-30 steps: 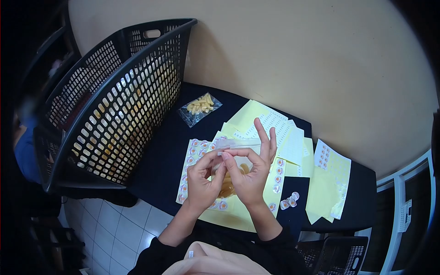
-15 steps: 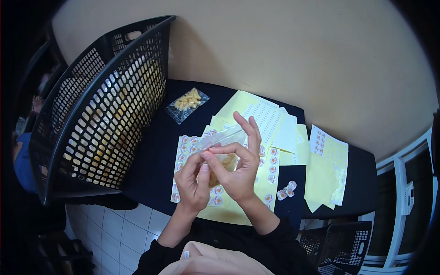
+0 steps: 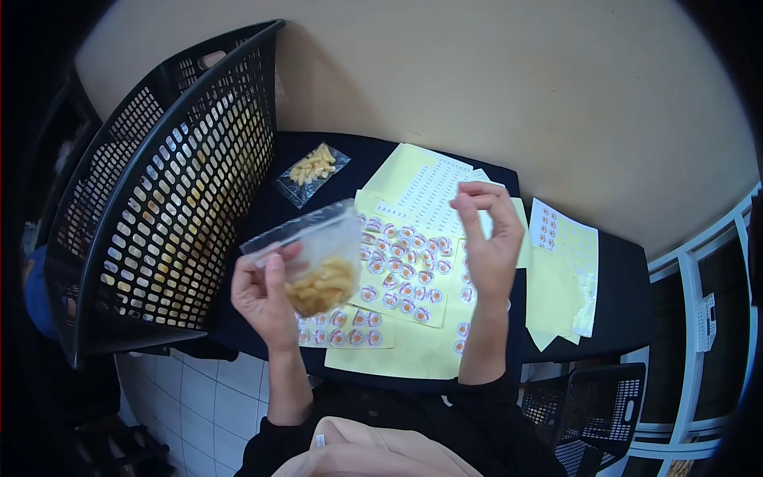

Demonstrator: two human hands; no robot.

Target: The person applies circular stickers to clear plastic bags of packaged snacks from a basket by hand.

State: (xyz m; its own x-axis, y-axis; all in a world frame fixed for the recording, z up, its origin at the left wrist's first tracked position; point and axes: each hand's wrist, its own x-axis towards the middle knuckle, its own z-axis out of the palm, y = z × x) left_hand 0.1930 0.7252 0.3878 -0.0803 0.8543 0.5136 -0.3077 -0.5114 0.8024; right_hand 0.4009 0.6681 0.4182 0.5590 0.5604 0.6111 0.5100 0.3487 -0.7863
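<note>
My left hand point(image 3: 268, 306) pinches a clear zip bag point(image 3: 318, 230) between thumb and fingers at its left side. Pale yellow, finger-shaped snack pieces point(image 3: 324, 285) lie in the bottom of the bag, which is tilted. My right hand point(image 3: 494, 238) is raised to the right of the bag, apart from it. Its thumb tip meets the curled fingertips, and I see nothing between them. Beneath the hands are yellow-backed sheets of round stickers point(image 3: 405, 274) with orange centres. Part of these sheets is hidden by the bag and my right forearm.
A tall black perforated basket point(image 3: 179, 207) stands at the left, with yellowish contents showing through its holes. Another snack bag point(image 3: 312, 168) lies on the dark tablecloth point(image 3: 274, 171). Partly used sticker sheets point(image 3: 564, 262) are at the right. A black crate point(image 3: 600, 405) sits below.
My right hand has let go of the bag's top and moved right. My left hand has moved left and down with the bag, uncovering more of the sticker sheets.
</note>
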